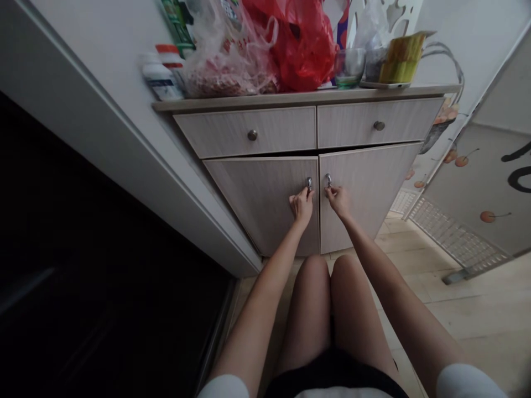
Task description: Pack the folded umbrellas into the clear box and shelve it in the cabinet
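Both my hands are at the handles of a pale wood-grain cabinet. My left hand [302, 204] is closed around the lower part of the metal handle [309, 181] on the left door [257, 193]. With pinched fingers, my right hand [338, 200] grips the matching handle [329, 179] on the right door [369, 182]. A dark gap shows along the top of both doors, which stand slightly ajar. The inside of the cabinet is hidden.
Above the doors are two drawers with round knobs [253, 135]. The cabinet top [290, 100] carries white bottles [160, 80], a clear plastic bag [232, 66], a red bag [305, 50], a glass [349, 69] and a yellow packet [401, 58]. A cherry-patterned panel [468, 188] stands at right.
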`<state>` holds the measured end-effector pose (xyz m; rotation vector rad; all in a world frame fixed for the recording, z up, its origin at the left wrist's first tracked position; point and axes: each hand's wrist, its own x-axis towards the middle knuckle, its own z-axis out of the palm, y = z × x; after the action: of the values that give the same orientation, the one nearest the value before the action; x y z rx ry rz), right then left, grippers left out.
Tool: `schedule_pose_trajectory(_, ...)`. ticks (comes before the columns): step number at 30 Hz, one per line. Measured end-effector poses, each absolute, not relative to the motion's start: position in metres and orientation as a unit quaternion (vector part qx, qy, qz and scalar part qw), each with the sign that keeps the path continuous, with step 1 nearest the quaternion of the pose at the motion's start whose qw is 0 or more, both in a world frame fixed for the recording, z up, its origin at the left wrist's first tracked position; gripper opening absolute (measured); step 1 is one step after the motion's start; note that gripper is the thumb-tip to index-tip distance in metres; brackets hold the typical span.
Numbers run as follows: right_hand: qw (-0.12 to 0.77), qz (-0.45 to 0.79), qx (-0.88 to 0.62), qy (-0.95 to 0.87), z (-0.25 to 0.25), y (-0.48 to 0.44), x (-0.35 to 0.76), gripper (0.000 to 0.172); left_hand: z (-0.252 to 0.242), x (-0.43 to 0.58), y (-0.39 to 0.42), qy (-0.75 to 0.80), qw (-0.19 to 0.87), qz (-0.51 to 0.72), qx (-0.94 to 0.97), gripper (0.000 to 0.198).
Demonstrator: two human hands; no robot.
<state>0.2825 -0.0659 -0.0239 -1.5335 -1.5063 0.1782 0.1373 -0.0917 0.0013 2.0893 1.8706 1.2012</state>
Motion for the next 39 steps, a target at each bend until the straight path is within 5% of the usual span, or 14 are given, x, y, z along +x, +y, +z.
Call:
schedule_pose_trajectory(29,0.402,0.121,-0.700,-0.578,-0.004,-0.037,0.272,0.039,0.014,0.145,-0.051,0.648,0.044,0.334,0.683,0.030)
schedule_pose_trajectory(39,0.445,0.166,-0.661,-0.580,-0.005,-0.036,0.272,0.037,0.007,0.142,-0.040,0.598,0.157,0.429,0.659,0.024)
